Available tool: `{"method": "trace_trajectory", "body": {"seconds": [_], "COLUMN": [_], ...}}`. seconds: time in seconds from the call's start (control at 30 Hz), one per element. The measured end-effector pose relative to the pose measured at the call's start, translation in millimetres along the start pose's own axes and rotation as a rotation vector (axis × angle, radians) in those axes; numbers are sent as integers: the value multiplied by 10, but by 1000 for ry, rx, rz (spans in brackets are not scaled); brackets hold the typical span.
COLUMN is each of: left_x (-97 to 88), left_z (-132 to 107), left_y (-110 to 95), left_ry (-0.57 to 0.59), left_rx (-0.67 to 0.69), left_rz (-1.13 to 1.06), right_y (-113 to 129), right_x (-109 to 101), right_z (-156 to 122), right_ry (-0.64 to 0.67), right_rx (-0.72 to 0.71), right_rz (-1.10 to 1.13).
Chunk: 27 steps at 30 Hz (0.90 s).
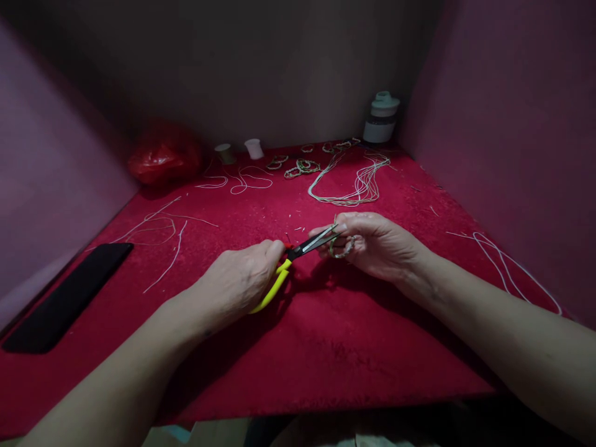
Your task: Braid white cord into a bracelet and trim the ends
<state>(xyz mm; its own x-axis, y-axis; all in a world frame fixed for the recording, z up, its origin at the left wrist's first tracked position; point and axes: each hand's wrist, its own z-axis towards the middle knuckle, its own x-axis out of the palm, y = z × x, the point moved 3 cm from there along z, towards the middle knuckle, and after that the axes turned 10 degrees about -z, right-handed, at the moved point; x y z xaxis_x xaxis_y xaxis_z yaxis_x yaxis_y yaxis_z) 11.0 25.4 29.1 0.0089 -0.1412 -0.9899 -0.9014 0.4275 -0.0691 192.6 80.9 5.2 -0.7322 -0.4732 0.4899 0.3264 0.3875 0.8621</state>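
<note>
My left hand is closed around the yellow handles of a pair of scissors. The dark blades point right and are slightly parted, their tips at a cord end beside my right fingers. Between the fingertips of my right hand is a braided cord bracelet in green and white, its loop hanging below the blades. Whether the cord lies between the blades I cannot tell. Small white clippings are scattered on the red cloth just beyond the scissors.
A red plastic bag, two spools, several braided loops and a lidded bottle stand or lie at the back. A cord bundle lies mid-table. Loose cords are at both sides, and a black flat case lies left.
</note>
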Motion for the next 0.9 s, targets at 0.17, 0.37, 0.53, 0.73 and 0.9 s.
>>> {"method": "trace_trajectory", "body": {"seconds": [0.17, 0.37, 0.53, 0.73, 0.9], "left_x": [24, 29, 46, 71, -2], "left_z": [-14, -22, -22, -49, -81], "left_y": [16, 35, 54, 120, 186], "left_ry": [-14, 18, 69, 26, 45], "left_rx": [39, 34, 12, 57, -32], "left_rz": [-2, -14, -78, -134, -203], "right_y": [-13, -22, -23, 4, 23], "right_x": [-11, -27, -31, -6, -24], "right_z": [2, 4, 2, -14, -18], "right_ry": [-2, -3, -14, -11, -135], "right_rx": [-13, -32, -39, -49, -38], "right_rz": [-12, -52, -70, -71, -154]}}
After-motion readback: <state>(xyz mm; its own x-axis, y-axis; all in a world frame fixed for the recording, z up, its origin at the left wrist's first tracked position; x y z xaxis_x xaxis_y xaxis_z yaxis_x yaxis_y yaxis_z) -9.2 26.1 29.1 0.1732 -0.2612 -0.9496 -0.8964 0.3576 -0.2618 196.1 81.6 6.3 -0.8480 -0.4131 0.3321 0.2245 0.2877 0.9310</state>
